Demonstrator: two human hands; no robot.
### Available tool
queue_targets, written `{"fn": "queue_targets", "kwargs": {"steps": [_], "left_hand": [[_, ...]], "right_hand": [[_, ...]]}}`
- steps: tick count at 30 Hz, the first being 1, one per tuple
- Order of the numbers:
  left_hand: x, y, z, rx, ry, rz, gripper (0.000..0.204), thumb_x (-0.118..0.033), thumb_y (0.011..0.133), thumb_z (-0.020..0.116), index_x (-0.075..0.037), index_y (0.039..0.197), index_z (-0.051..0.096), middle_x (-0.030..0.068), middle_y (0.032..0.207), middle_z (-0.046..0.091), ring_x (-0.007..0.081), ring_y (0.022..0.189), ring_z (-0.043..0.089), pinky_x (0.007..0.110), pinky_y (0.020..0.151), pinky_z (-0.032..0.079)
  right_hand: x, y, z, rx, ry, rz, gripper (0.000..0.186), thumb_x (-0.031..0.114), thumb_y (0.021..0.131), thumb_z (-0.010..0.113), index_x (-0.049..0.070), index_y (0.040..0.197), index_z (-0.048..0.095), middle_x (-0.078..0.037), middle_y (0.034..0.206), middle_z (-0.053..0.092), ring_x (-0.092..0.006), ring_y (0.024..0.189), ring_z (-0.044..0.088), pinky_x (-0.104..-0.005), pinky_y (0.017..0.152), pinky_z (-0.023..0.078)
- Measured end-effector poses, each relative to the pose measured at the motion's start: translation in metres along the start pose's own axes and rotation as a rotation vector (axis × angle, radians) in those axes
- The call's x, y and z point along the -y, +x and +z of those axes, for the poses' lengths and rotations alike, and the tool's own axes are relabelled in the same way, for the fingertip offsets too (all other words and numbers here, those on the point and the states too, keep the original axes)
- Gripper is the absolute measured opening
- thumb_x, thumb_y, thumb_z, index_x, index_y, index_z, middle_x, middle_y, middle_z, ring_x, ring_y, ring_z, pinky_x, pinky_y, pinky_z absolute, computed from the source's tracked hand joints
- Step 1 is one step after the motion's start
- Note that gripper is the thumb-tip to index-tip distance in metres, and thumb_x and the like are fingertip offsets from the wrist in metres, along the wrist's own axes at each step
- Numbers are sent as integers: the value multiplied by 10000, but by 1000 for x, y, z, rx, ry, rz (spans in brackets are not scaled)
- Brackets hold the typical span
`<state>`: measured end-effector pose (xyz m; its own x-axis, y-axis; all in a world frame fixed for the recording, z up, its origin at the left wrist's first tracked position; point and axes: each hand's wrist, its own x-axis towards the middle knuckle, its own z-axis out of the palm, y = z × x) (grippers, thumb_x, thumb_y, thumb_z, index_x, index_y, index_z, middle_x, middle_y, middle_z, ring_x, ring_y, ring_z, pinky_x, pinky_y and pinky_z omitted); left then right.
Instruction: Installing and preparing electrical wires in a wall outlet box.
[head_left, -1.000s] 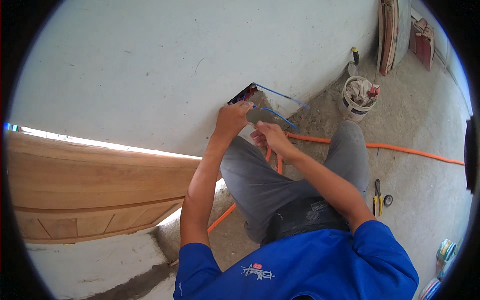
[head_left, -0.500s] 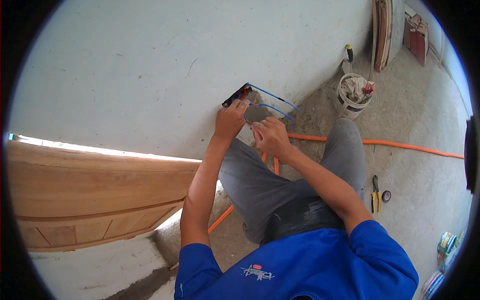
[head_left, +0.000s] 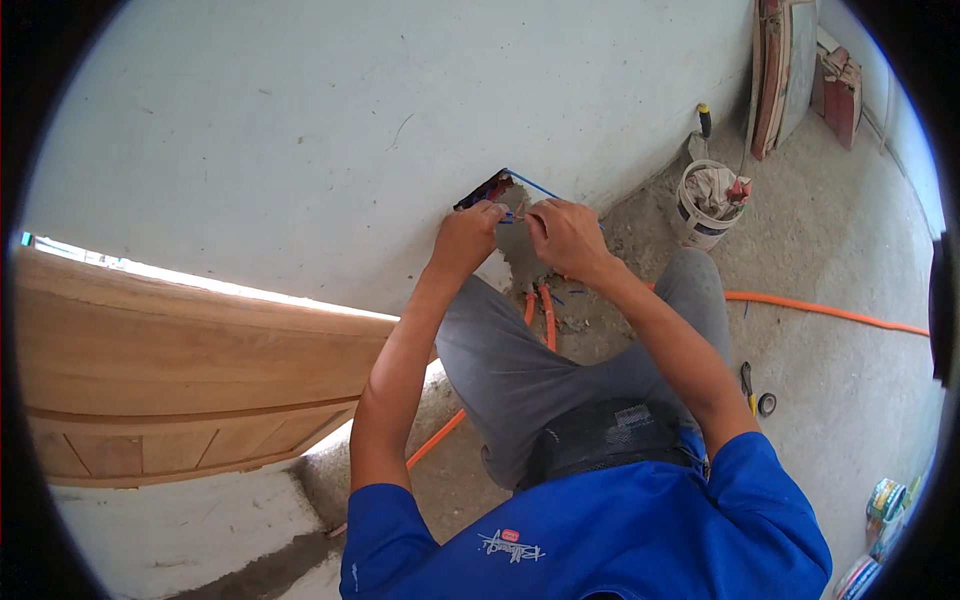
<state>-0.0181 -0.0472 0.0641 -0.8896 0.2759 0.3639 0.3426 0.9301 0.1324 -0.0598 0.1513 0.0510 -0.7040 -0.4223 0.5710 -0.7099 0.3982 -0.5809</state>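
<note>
Recess [head_left: 484, 189] sits low in the wall [head_left: 260, 120]; wires [head_left: 530, 184] run out of it rightward. Left hand [head_left: 468, 236] is at its lower edge, right hand [head_left: 568, 238] just to the right. Door [head_left: 200, 340] stands left of both. Right, on the floor [head_left: 830, 220]: bucket [head_left: 699, 236], trowel [head_left: 697, 148] behind it, boards [head_left: 775, 80] farther right. Pliers [head_left: 747, 384] lie just left of tape roll [head_left: 767, 404]; hose [head_left: 820, 304] crosses between bucket and pliers.
</note>
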Motion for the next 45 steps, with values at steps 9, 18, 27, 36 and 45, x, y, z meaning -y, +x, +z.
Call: {"fn": "queue_targets", "kwargs": {"steps": [9,18,27,36,45], "left_hand": [[-1,-5,4,3,101,-19,349,-19,736,603,-98,1070,668,64,989,654,302,772,673,414,644,556],[9,-12,7,19,116,-16,306,-81,768,590,-107,1061,677,72,997,659,285,764,679,403,630,554],[-9,12,23,52,75,-15,233,-145,759,606,-125,986,650,77,912,629,293,704,674,435,589,547],[-1,7,24,-27,147,-44,101,-156,778,600,-104,861,625,88,822,628,303,679,674,452,574,543],[-2,-5,26,-114,0,-124,71,-130,744,617,-88,796,642,98,799,659,299,728,680,456,614,543]], "right_hand": [[16,14,-11,562,887,979,275,264,909,651,15,792,638,31,596,518,-58,456,425,-239,420,322],[-7,-2,29,722,1630,1405,201,219,993,528,47,917,599,0,681,548,-91,531,471,-226,454,397],[-6,-15,4,405,1246,1016,180,132,983,515,8,944,639,-53,795,638,-86,631,550,-239,596,483],[-11,-2,8,40,-193,-158,123,102,911,582,8,840,619,-148,800,626,-366,727,584,-475,657,449],[-10,8,21,115,-41,17,77,67,933,579,-10,933,586,-177,783,620,-338,714,611,-424,652,464]]}}
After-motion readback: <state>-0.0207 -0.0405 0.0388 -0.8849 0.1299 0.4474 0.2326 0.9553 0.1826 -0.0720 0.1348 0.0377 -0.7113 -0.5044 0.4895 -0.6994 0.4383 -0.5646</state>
